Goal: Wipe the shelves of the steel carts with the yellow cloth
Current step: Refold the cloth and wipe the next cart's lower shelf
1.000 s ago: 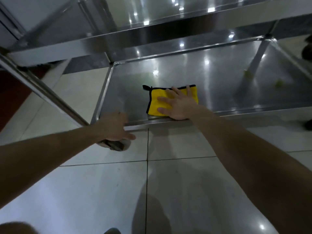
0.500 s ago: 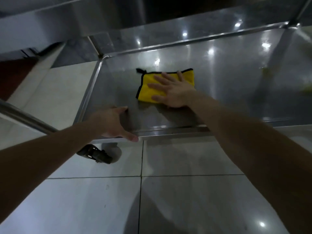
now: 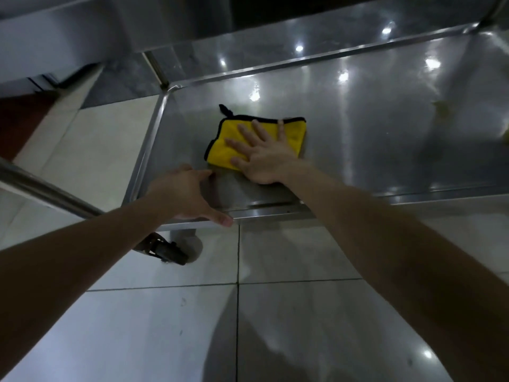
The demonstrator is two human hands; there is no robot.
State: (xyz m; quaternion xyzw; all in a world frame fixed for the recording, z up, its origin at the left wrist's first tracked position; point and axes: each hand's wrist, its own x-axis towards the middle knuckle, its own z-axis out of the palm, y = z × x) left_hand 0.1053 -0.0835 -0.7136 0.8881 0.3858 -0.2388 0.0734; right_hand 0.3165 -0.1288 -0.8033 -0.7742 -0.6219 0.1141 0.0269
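Note:
A folded yellow cloth (image 3: 223,148) with black trim lies on the bottom shelf (image 3: 371,128) of a steel cart, near its left end. My right hand (image 3: 264,158) presses flat on the cloth with fingers spread, covering its right half. My left hand (image 3: 187,197) grips the shelf's front rim near the left corner, thumb over the edge. An upper shelf (image 3: 68,37) of the cart overhangs at the top of the view.
A black caster wheel (image 3: 168,250) sits under the cart's front left corner on the pale tiled floor (image 3: 165,326). A steel tube (image 3: 49,194) crosses at the left. Small yellowish marks (image 3: 443,108) show on the shelf's right part.
My right hand has pushed the cloth away from the front rim, further back on the shelf. My left hand has stayed on the front rim. My head has moved lower and closer.

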